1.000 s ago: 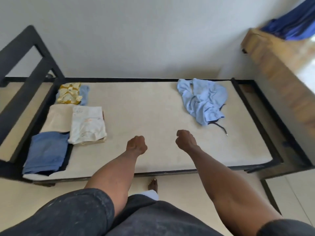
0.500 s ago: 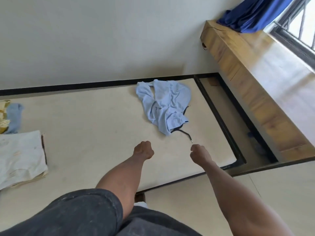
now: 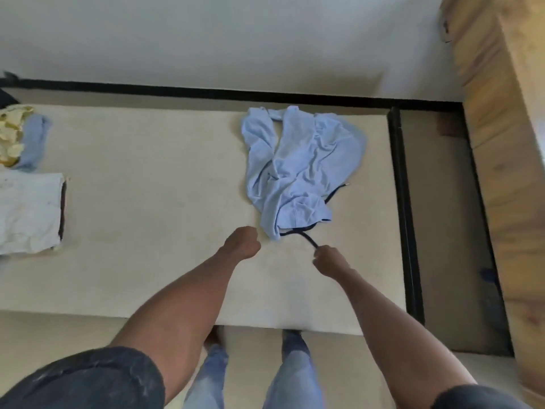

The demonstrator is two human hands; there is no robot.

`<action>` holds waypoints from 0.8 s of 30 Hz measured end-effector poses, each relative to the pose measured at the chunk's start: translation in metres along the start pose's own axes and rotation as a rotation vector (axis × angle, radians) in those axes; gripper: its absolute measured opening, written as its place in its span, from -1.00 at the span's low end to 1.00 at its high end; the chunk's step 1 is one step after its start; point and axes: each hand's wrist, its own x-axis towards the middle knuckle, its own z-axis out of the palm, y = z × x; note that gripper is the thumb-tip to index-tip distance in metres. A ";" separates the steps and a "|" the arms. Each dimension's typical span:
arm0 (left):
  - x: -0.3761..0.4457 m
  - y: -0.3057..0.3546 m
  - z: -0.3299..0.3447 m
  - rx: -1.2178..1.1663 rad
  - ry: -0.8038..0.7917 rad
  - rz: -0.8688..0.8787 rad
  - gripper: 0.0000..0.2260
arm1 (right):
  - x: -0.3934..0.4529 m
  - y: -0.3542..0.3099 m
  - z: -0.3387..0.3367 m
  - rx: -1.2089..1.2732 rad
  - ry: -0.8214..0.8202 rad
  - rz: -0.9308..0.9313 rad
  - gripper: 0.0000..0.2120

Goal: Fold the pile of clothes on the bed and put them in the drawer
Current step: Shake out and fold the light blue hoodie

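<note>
The crumpled light-blue garment [image 3: 298,169] is lying in a heap on the bed [image 3: 153,208], toward its right end and close to the black bed frame [image 3: 402,208], and it is sitting just beyond both of my hands, a little to the right of centre from where I am standing. Its long axis is running from the wall side down toward me, with the narrow lower end pointing at the gap between my hands. Well apart on the left, the folded white cloth [image 3: 28,211] and the yellow and blue pieces [image 3: 22,140] are waiting at the other end of the bed. My left hand [image 3: 243,242] is hovering as a closed fist holding nothing, just beside the garment's lower left edge. My right hand [image 3: 328,259] is the nearer one for what comes next, I judge: its grip is narrow, pinching the end of the dark drawstring [image 3: 308,239], which is trailing from the garment's lower hem straight to my fingers.
</note>
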 end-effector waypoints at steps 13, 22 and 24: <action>0.074 0.043 0.038 -0.077 0.070 -0.138 -0.64 | 0.144 0.016 -0.008 1.176 -0.320 0.199 -0.56; 0.073 0.036 0.061 -0.116 0.084 -0.060 -0.65 | 0.195 -0.016 -0.002 1.799 -0.201 0.338 -0.65; 0.066 0.025 0.061 -0.114 0.083 -0.063 -0.65 | 0.189 -0.020 -0.001 1.896 -0.066 0.404 -0.87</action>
